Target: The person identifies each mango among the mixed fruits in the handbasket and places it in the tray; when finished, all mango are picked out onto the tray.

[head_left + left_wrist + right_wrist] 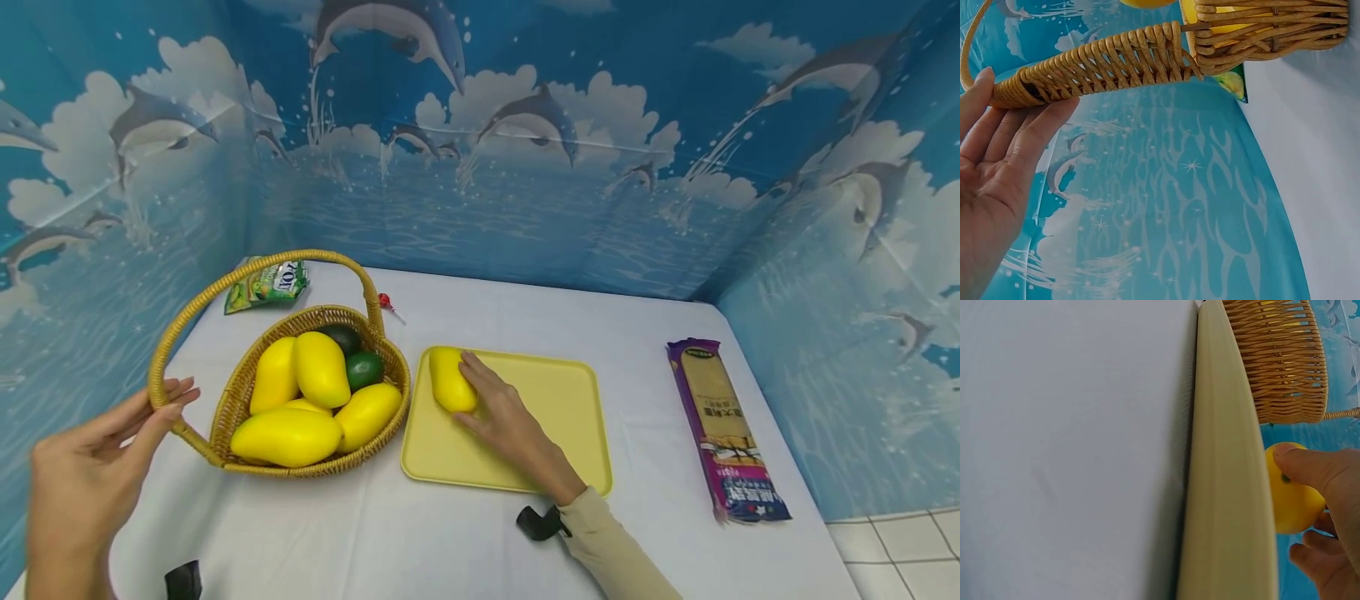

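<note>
On the left, a wicker basket (300, 472) holds several yellow mangoes (287, 437) and two dark green fruits (365, 369), possibly avocados. My left hand (97, 467) pinches the left side of its arched handle (1104, 62) between thumb and fingers. One more mango (450, 382) lies at the left end of a pale yellow tray (555, 408), close to the basket. My right hand (502, 417) grips that mango from its right side; in the right wrist view the thumb presses on the mango (1294, 500) and the other fingers are partly hidden.
Behind the basket lies a green snack bag (270, 285), with a red lollipop (385, 301) to its right. A purple-and-gold pasta packet (723, 433) is at the table's right side. A dolphin-print curtain (480, 200) encloses the white table (420, 542) at the back and sides.
</note>
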A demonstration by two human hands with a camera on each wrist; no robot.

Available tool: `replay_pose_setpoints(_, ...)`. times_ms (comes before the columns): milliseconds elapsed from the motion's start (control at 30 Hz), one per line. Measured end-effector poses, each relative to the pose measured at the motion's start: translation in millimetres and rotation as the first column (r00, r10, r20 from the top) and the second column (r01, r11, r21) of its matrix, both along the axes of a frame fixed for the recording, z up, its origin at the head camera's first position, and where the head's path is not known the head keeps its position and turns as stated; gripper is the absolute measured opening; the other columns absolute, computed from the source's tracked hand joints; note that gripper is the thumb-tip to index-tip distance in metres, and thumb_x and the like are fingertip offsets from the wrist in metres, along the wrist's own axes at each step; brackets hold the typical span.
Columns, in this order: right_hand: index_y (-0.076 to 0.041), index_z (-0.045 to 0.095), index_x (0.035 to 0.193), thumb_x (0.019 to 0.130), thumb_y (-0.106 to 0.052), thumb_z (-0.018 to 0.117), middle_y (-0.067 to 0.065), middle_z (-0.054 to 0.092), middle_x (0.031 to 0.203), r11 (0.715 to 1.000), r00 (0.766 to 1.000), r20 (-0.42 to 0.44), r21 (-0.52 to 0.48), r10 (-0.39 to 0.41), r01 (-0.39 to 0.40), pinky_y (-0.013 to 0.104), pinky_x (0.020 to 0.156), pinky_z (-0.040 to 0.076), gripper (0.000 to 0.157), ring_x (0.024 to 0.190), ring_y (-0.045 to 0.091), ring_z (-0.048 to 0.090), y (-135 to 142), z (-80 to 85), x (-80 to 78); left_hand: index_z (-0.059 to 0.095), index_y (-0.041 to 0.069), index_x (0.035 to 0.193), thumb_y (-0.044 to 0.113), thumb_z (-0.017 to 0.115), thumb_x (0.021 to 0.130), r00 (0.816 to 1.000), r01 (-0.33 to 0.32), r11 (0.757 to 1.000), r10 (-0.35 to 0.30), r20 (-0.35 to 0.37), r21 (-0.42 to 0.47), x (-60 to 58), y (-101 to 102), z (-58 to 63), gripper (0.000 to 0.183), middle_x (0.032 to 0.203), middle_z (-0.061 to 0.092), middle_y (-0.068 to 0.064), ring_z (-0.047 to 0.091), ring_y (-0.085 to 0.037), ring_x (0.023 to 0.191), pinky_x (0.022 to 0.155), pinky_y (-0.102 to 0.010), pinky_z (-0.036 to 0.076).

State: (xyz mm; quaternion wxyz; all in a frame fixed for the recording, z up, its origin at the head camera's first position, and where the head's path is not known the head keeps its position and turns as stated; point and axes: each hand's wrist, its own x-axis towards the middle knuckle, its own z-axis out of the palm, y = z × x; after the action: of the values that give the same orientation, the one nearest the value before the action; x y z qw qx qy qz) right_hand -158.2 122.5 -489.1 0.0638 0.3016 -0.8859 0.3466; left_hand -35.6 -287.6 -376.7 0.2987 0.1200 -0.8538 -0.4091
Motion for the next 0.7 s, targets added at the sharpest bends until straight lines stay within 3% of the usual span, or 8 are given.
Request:
replay_pose_setpoints(400, 0.002, 0.048, 0.160, 0.090, -0.015, 0.091, 0.016, 0.039, 0.171, 1.000, 1.000, 0.006, 0.011, -0.002, 0.002, 0.054, 0.124, 0.039, 0.083, 0.156, 0.033, 0.041, 0.3, -1.0, -0.1, 0.074, 0.010, 0.136, 0.003, 0.079, 0.098, 0.998, -0.011, 1.000, 0.010, 0.067, 0.020, -0.8, 3.0, 6.1, 0.039, 0.125, 0.076, -0.008, 0.064, 0.020, 0.099, 0.086, -0.002, 0.050)
replay_pose_setpoints(700, 0.000, 0.046, 0.162, 0.091, -0.019, 0.091, 0.017, 0.040, 0.171, 1.000, 1.000, 0.007, 0.007, 0.004, -0.004, 0.062, 0.121, 0.041, 0.086, 0.156, 0.033, 0.041, -0.1, 0.6, 0.0, 0.074, 0.014, 0.138, 0.009, 0.079, 0.099, 0.991, -0.028, 0.999, 0.024, 0.128, 0.031, 0.4, 4.7, 6.5, 0.039, 0.128, 0.077, -0.007, 0.065, 0.019, 0.101, 0.088, -0.003, 0.049)
